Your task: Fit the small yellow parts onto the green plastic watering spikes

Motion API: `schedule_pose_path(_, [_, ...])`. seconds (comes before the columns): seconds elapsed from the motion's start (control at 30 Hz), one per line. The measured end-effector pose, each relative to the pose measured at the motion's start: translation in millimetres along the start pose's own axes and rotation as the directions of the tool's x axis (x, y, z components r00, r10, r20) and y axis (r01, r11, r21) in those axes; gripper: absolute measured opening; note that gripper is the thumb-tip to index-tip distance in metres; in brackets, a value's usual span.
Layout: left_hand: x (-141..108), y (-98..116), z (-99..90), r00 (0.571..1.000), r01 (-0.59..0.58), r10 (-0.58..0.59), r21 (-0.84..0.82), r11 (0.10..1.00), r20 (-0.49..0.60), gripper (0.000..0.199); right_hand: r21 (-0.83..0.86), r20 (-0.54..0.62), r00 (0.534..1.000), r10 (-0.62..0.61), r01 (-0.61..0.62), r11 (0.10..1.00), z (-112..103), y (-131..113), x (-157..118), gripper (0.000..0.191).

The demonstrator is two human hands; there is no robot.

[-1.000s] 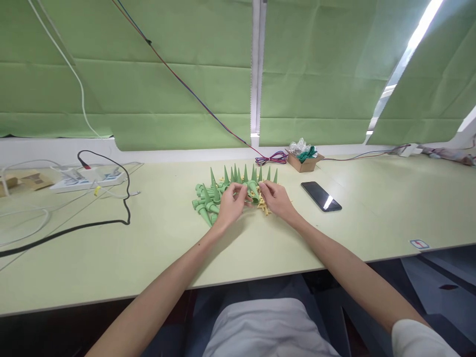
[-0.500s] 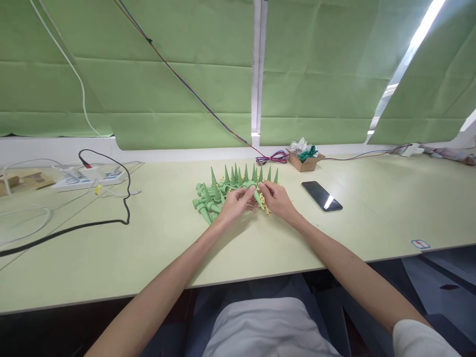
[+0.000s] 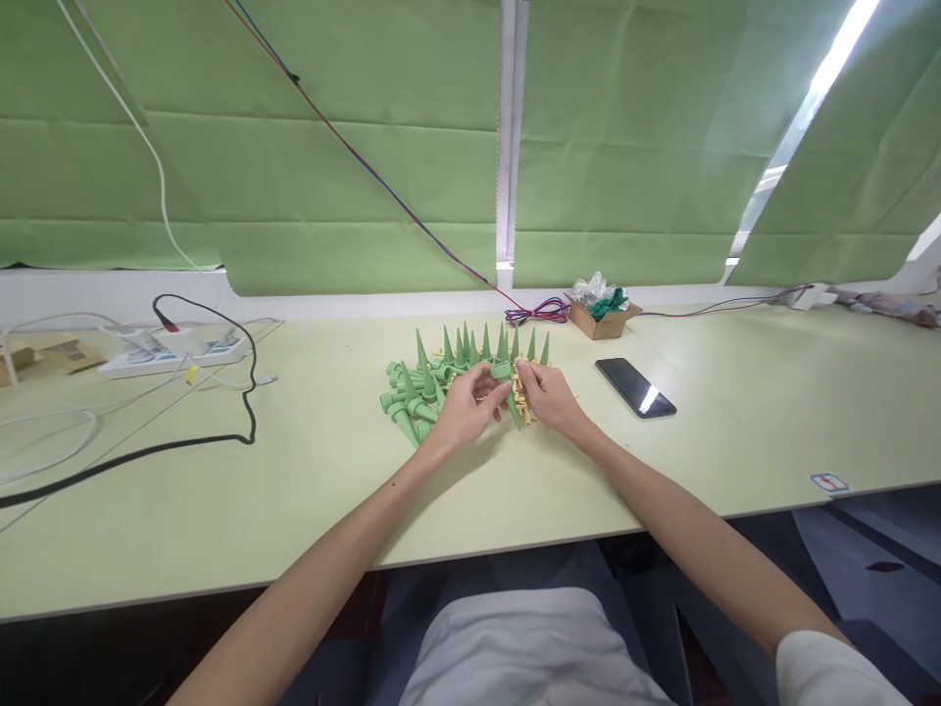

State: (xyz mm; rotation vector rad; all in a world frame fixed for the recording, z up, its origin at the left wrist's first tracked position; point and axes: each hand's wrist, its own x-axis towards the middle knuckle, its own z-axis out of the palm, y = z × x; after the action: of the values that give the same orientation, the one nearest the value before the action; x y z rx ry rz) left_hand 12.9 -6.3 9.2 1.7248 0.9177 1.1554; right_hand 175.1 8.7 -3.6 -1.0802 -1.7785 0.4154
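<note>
My left hand (image 3: 470, 404) has its fingers curled round a green cone-shaped piece (image 3: 514, 404), whose tip points down toward me. Close on its right, my right hand (image 3: 548, 392) is closed in a pinch near the cone's wide ringed end; what its fingertips hold is too small to make out. Several green cones (image 3: 419, 387) lie heaped left of my hands, and more stand upright in a row behind them. Small yellow pieces (image 3: 526, 414) lie partly hidden beneath and beside my right hand.
A black phone (image 3: 636, 387) lies to the right. Behind it stands a small cardboard box (image 3: 604, 324) with plastic and green material, beside a bundled red-blue cable (image 3: 540, 311). At left are a white power strip (image 3: 173, 355) and a black cable (image 3: 254, 392).
The cone between my hands has tilted, its tip now pointing more steeply down. My left thumb has shifted from its wide end down along its side.
</note>
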Motion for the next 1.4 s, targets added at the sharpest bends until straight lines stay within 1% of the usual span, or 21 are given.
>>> schedule_pose_path(0.2, [-1.9,-0.2,2.1,0.997,-0.033,0.043,0.151,0.988,-0.06,0.034,0.029,-0.011,1.0,0.02,-0.02,0.999,2.1,3.7,0.6,0.054])
schedule_pose_path(0.43, [-2.0,-0.8,2.2,0.994,-0.064,0.079,0.196,0.978,-0.07,0.032,0.137,0.001,0.999,0.045,-0.045,0.989,4.2,3.2,0.7,0.052])
schedule_pose_path(0.57, [-1.4,-2.1,1.3,0.993,-0.074,0.086,0.157,0.985,-0.076,0.039,0.188,0.003,0.999,0.036,-0.036,0.981,4.8,1.6,-0.1,0.05])
schedule_pose_path(0.77, [0.9,-5.4,-0.8,0.995,-0.029,0.037,0.075,0.997,-0.097,0.043,0.184,0.032,0.999,0.018,-0.024,0.983,4.4,-0.2,-1.5,0.047])
schedule_pose_path(0.83, [1.3,-4.9,-0.7,0.997,-0.003,0.005,0.017,1.0,-0.076,0.048,0.178,0.046,0.999,0.01,-0.018,0.984,3.8,-0.6,-1.9,0.046])
schedule_pose_path(0.93, [0.6,-1.6,-0.2,0.999,0.03,-0.032,-0.06,0.998,-0.026,0.063,0.161,0.058,0.998,-0.004,-0.005,0.987,2.3,-1.7,-2.9,0.045])
schedule_pose_path(1.0, [-0.3,0.7,-0.2,0.999,0.048,-0.049,-0.069,0.996,-0.012,0.069,0.147,0.061,0.998,-0.013,0.004,0.989,1.3,-2.8,-3.6,0.045])
schedule_pose_path(1.2, [-1.0,-0.3,-3.1,0.997,0.079,-0.078,-0.043,0.996,0.018,0.074,0.132,0.072,0.997,-0.032,0.022,0.991,-0.9,-5.8,-4.3,0.047])
schedule_pose_path(1.4, [-0.2,-2.2,-3.6,0.995,0.101,-0.101,-0.032,0.994,0.007,0.077,0.127,0.08,0.996,-0.045,0.034,0.991,-2.0,-6.9,-4.0,0.049])
